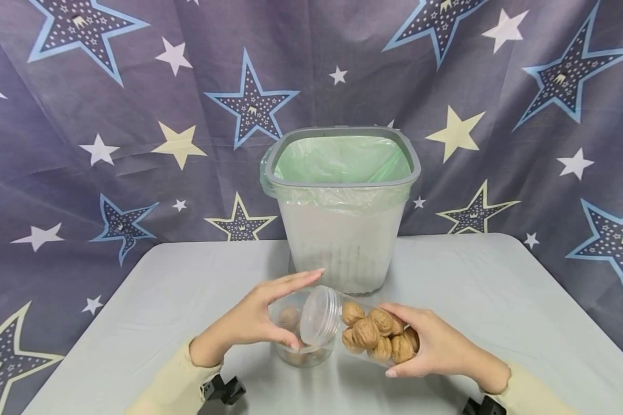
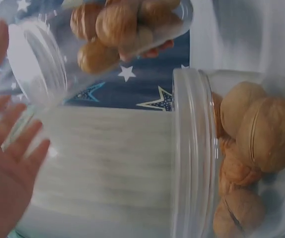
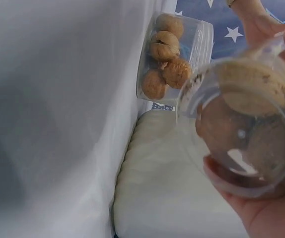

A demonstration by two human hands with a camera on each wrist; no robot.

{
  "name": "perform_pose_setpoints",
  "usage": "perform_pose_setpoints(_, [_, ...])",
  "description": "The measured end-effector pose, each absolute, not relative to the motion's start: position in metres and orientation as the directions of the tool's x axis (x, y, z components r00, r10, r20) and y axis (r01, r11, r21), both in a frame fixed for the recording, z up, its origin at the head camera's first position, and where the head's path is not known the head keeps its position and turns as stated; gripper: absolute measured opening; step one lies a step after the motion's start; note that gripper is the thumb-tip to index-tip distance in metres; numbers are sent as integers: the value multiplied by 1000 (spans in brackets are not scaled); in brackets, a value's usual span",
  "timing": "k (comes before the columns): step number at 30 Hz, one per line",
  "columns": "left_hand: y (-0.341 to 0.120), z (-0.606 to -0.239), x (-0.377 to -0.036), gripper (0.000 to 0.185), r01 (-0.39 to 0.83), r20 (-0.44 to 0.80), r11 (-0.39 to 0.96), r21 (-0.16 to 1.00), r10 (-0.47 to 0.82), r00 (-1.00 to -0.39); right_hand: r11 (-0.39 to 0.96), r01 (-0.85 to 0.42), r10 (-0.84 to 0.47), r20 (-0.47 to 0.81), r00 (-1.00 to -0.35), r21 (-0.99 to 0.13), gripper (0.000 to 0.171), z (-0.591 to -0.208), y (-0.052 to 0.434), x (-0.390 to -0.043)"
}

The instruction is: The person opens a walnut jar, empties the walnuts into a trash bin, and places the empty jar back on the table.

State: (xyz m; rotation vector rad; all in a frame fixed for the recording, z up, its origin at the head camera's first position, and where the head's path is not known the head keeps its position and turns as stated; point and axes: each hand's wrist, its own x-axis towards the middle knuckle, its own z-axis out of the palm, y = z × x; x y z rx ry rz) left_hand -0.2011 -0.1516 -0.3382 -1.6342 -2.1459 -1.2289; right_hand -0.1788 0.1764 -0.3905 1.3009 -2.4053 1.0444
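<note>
My right hand [image 1: 433, 340] grips a clear plastic jar [image 1: 321, 316] around its base end. The jar lies tilted in the air with several walnuts [image 1: 366, 333] inside, and its ridged, whitish round end points left. My left hand [image 1: 256, 317] is spread beside that end, thumb and fingers apart; in the left wrist view a gap shows between its fingers [image 2: 26, 144] and the jar. Below stands a second clear jar [image 2: 194, 148], upright on the table, holding several walnuts [image 2: 269, 131]. In the head view the left hand and tilted jar partly cover it.
Behind the jars stands a white waste bin [image 1: 342, 236] with a grey rim and a green bag liner [image 1: 337, 161]. A pale cloth covers the table [image 1: 477, 294]. A star-patterned curtain [image 1: 311, 34] hangs behind the table.
</note>
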Motion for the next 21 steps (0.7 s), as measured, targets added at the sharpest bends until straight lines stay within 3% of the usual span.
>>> perform_pose_setpoints(4, [-152,-337,-204,97,900,574,-69,430,791,-214,287,-825,-694,488,-529,-487,81,-391,178,-179])
perform_pose_setpoints(7, [-151,-336,-205,95,908,564,-124,400,814,-138,256,-842,-717,491,-495,-475,82,-392,179,-179])
perform_pose_setpoints(16, [-150,-335,-203,83,907,538,-165,387,840,-76,234,-844,-729,488,-481,-483,84,-392,179,-179])
perform_pose_setpoints(21, [-150,-334,-201,80,913,540,-160,375,838,-75,230,-834,-733,475,-487,-501,84,-392,179,-178])
